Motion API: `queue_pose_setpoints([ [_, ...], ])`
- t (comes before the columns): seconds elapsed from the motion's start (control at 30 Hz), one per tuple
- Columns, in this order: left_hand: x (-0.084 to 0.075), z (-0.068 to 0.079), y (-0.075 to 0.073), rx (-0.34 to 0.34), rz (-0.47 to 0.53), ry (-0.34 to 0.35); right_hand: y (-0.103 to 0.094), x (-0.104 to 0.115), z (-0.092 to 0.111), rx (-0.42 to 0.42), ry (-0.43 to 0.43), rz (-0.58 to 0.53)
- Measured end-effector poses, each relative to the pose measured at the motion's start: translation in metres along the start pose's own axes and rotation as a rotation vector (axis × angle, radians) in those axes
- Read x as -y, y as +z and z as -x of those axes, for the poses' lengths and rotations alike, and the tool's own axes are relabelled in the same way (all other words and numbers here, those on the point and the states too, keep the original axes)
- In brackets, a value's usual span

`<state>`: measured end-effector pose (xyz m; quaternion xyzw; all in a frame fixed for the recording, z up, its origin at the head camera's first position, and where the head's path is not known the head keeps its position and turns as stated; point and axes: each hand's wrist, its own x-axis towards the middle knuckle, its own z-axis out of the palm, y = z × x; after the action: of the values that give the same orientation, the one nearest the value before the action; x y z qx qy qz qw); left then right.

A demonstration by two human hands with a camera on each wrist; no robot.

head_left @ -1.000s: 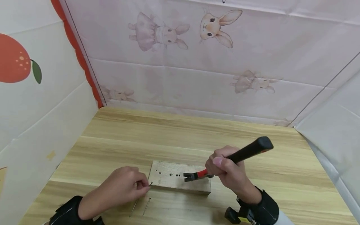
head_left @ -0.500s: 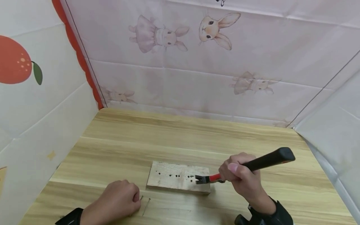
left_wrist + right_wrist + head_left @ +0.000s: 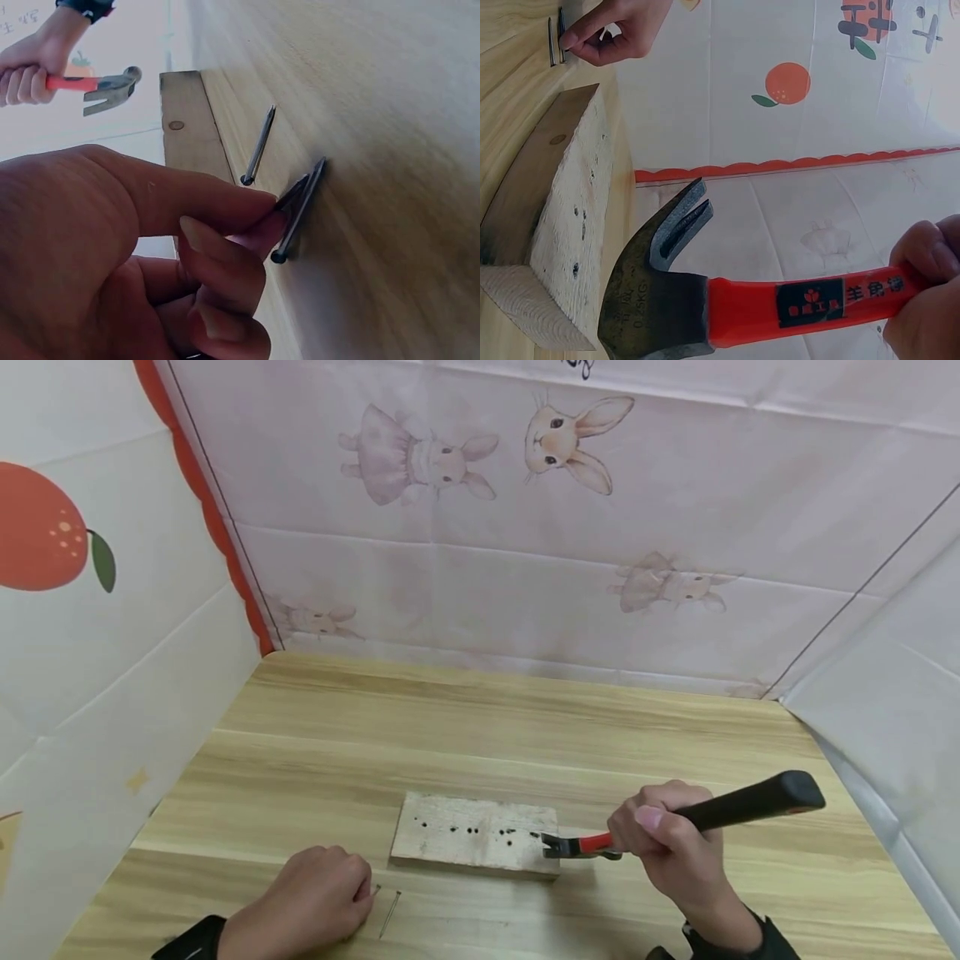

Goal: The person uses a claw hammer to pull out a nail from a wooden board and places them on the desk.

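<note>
My left hand (image 3: 303, 893) is low over the table, left of the wooden board (image 3: 480, 852). In the left wrist view its thumb and index finger pinch a nail (image 3: 292, 193), mostly hidden by the fingertips. Close beside lies a second nail (image 3: 304, 206), and a third nail (image 3: 259, 146) is farther off toward the board. My right hand (image 3: 675, 839) grips a claw hammer (image 3: 750, 802) by its red and black handle. The hammer's dark claw head (image 3: 652, 300) overlaps the board's right end in the head view.
The board's top has several dark holes (image 3: 472, 830) in a rough row. A wood-grain table (image 3: 450, 718) spreads around it. Printed cloth (image 3: 487, 593) with rabbits stands behind the table, and a white sheet (image 3: 150, 693) with an orange print stands at the left.
My left hand has moved from the board's left edge down beside the loose nails, still pinching a nail. My right hand has carried the hammer rightward, uncovering more of the board's holes.
</note>
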<state>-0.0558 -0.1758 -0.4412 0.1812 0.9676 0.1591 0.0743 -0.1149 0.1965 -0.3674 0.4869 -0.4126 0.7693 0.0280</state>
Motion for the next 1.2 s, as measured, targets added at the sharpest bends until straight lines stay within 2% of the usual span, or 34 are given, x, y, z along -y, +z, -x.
queue_pose_setpoints([
  [0.2, 0.001, 0.0, 0.0, -0.025, -0.01, 0.028, 0.0, 0.001, 0.001, -0.004, 0.001, 0.002],
  [0.37, 0.001, -0.001, -0.001, 0.001, 0.012, 0.014, 0.0, 0.001, 0.002, -0.014, 0.031, 0.008],
  [0.5, 0.0, 0.0, -0.006, 0.033, 0.041, -0.011, -0.001, 0.002, 0.006, -0.033, 0.096, 0.039],
  [0.6, 0.0, -0.002, -0.012, 0.025, 0.056, -0.023, -0.001, 0.006, 0.009, -0.065, 0.196, 0.083],
  [0.73, -0.003, -0.007, -0.022, -0.053, 0.054, -0.018, 0.0, 0.013, 0.014, -0.154, 0.425, 0.14],
  [0.87, -0.004, -0.012, -0.03, -0.141, 0.065, 0.018, 0.001, 0.016, 0.02, -0.226, 0.628, 0.149],
  [1.07, -0.003, -0.017, -0.036, -0.218, 0.101, 0.09, -0.004, 0.015, 0.033, -0.276, 0.795, 0.147],
  [1.2, -0.003, -0.018, -0.037, -0.238, 0.115, 0.115, -0.005, 0.014, 0.038, -0.324, 0.853, 0.144],
])
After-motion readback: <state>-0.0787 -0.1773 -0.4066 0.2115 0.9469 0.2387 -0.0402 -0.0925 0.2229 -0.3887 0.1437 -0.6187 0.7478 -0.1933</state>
